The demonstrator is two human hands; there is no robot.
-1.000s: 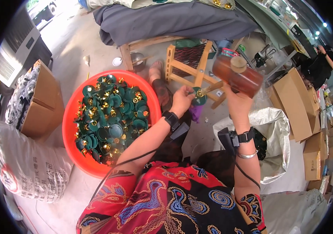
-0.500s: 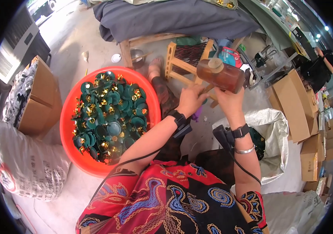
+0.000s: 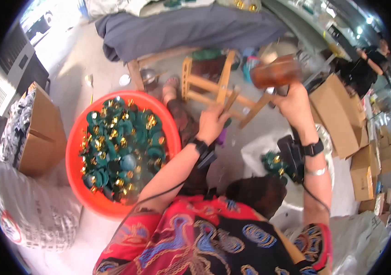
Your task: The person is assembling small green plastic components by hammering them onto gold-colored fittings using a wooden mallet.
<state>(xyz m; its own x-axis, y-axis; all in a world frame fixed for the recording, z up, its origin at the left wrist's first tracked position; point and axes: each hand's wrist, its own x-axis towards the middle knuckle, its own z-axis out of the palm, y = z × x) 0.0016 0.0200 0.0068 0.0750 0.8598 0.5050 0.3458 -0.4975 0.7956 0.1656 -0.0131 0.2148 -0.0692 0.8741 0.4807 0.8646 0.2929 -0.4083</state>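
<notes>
Up at the right, my right hand is closed round a mallet, whose thick brown, barrel-shaped head is smeared by motion. My left hand grips a short wooden stick that pokes up past its fingers; its lower end is hidden. Just beyond both hands stands a low wooden frame with slanting bars. To the left of my left forearm sits a round orange-red tub, filled with dark green discs that carry shiny gold-coloured pieces.
A white woven sack with green pieces stands at the right, near cardboard boxes. On the left are another carton and a full sack. Grey cloth covers a bench ahead. A person is at the far right.
My right hand has swung the mallet to the right and up, away from my left hand. The left hand keeps hold of the stick. The whole view has shifted slightly.
</notes>
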